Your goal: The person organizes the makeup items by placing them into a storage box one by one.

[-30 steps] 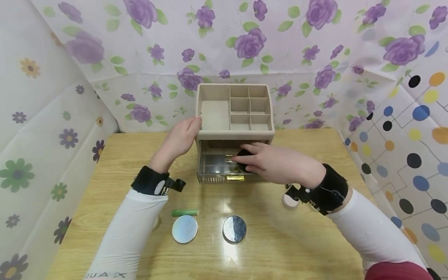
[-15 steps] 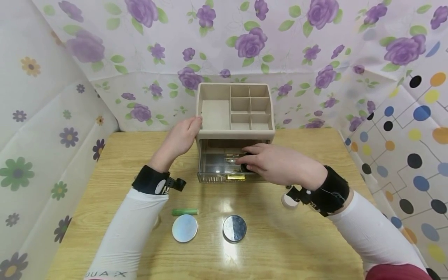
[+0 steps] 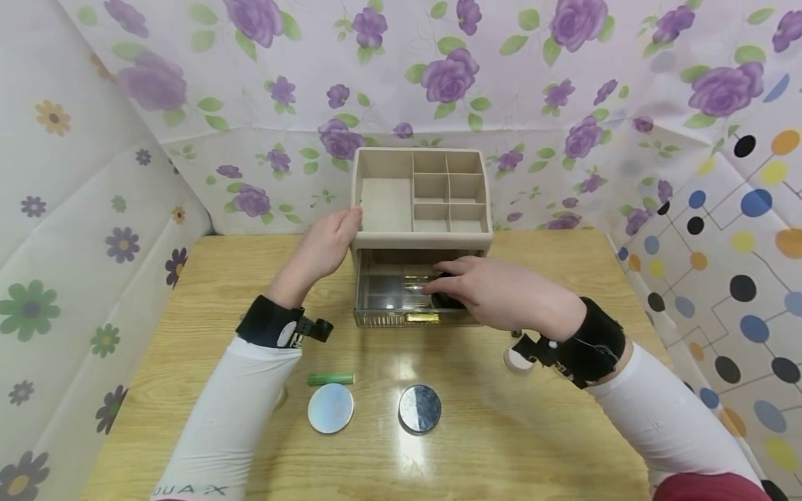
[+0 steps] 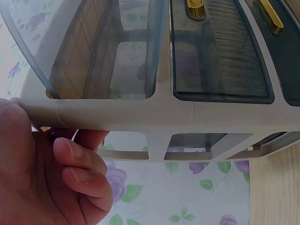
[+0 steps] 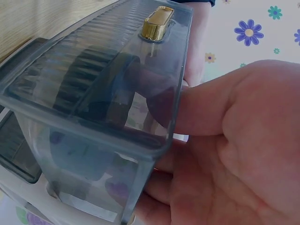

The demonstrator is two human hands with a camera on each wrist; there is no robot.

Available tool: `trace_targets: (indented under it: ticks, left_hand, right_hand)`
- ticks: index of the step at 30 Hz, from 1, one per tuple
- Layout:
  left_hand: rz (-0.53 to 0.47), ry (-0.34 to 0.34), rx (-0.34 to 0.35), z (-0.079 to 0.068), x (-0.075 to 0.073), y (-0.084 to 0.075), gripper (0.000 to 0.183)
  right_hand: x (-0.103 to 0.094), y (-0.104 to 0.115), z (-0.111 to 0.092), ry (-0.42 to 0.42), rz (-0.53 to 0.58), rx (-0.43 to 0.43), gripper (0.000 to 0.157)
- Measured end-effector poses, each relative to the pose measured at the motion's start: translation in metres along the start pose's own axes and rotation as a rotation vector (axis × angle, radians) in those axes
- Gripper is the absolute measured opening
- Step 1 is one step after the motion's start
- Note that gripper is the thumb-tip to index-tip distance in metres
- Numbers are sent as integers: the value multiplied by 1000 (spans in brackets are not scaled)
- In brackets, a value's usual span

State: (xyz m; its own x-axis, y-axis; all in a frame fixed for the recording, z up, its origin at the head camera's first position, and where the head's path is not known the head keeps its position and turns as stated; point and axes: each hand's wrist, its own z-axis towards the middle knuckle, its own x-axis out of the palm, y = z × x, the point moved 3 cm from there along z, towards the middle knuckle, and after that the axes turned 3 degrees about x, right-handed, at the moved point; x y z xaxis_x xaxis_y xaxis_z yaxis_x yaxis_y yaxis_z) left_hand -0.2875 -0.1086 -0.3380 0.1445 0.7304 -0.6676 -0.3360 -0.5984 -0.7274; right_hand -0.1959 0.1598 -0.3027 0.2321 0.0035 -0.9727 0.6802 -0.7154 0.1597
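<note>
And here's the left hand [image 3: 322, 243], grip closed round the upper left edge of the beige organizer [image 3: 422, 241], thumb on the rim, fingers curled about the side! Over on the right, the right hand [image 3: 504, 289] is down in the pulled-out clear drawer [image 3: 382, 296], fingers parted over a round black case [image 3: 446, 300] lying near the front; whether that grip actually pinches it, I can't tell from here. Gold handle [image 3: 422, 318] gleaming on the drawer front! Nearer on the wooden tabletop [image 3: 351, 459], a green tube [image 3: 331, 379] lies just beyond a pale disc [image 3: 331, 409], a shiny dark-topped tin [image 3: 420, 409] to their right, and a whitish round piece [image 3: 519, 359] peeks out by the right wrist strap [image 3: 592, 341].
</note>
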Motion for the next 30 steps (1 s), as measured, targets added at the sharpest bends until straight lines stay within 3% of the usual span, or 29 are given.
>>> trace_targets:
  ticks: [5,13,21,30]
  left_hand:
    - [-5,3,-1,0,-1,-1,54]
    - [-2,0,-6,0,-2,-2,53]
    - [-19,4,-15,-1,0,1,56]
    - [-17,7,-16,-1,1,0,55]
  right_hand:
    - [0,0,0,-9,-17,-7,50]
    - [0,-1,0,-81,33,-40,38]
    - [5,-9,-9,-273,142,-97,32]
    - [12,-21,-27,-495,356,-149,33]
